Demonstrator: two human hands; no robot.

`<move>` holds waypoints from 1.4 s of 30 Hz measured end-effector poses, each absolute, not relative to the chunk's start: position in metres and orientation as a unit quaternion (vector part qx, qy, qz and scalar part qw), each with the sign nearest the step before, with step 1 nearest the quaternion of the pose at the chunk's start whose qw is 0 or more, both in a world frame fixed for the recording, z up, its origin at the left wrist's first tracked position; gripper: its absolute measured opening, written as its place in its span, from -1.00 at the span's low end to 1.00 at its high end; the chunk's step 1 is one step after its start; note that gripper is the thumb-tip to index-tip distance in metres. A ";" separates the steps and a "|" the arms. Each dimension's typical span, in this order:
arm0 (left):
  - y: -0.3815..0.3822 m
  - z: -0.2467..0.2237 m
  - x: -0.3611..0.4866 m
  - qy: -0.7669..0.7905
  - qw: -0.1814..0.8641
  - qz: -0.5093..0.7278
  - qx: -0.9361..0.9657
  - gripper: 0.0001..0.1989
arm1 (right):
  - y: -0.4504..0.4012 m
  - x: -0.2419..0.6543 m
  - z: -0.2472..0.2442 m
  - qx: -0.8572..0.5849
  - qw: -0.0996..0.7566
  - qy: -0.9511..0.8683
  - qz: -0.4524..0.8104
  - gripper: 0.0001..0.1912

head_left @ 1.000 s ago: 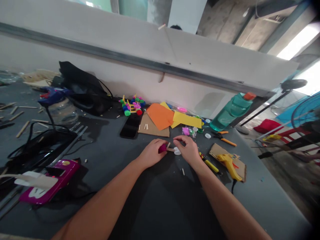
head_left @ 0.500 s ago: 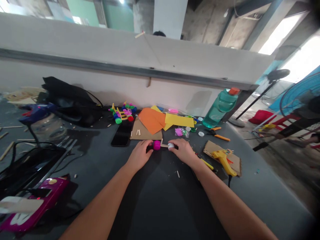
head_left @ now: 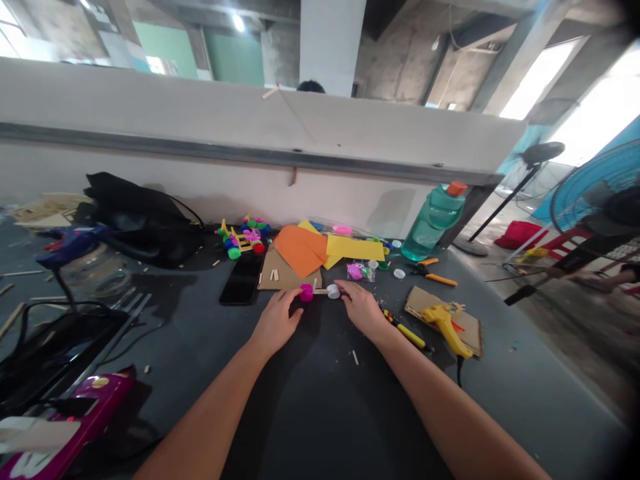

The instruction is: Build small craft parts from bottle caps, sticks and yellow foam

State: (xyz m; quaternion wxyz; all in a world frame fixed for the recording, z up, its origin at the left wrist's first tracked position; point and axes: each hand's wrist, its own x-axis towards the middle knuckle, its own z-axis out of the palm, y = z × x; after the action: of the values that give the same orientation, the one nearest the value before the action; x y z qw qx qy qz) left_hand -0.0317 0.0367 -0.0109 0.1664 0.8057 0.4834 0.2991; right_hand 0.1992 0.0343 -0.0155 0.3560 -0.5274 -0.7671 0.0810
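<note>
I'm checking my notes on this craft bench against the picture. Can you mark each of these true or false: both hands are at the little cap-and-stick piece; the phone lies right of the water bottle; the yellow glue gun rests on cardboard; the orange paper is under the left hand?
1. Both hands are at the cap-and-stick piece: true. The left hand is at the pink cap, the right hand at the white cap.
2. Phone right of the water bottle: false. The phone lies left of the water bottle.
3. Yellow glue gun on cardboard: true. The yellow glue gun lies on the cardboard piece.
4. Orange paper under the left hand: false. The orange paper lies beyond the hands.
</note>
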 end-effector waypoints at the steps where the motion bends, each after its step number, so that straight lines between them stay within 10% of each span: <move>1: 0.036 -0.011 -0.032 0.485 0.167 0.301 0.804 -0.60 | 0.033 0.199 -0.015 -0.530 0.351 -0.769 0.071 -0.53; 42: 0.042 -0.020 -0.033 0.577 0.187 0.337 0.720 -0.76 | 0.025 0.196 -0.006 -0.562 0.326 -0.760 0.002 -0.72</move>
State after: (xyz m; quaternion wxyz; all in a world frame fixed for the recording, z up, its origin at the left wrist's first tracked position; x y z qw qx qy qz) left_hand -0.0332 0.0416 -0.0202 0.1869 0.7200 0.5770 0.3372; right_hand 0.1960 0.0245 -0.0062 0.3262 -0.5623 -0.7599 0.0019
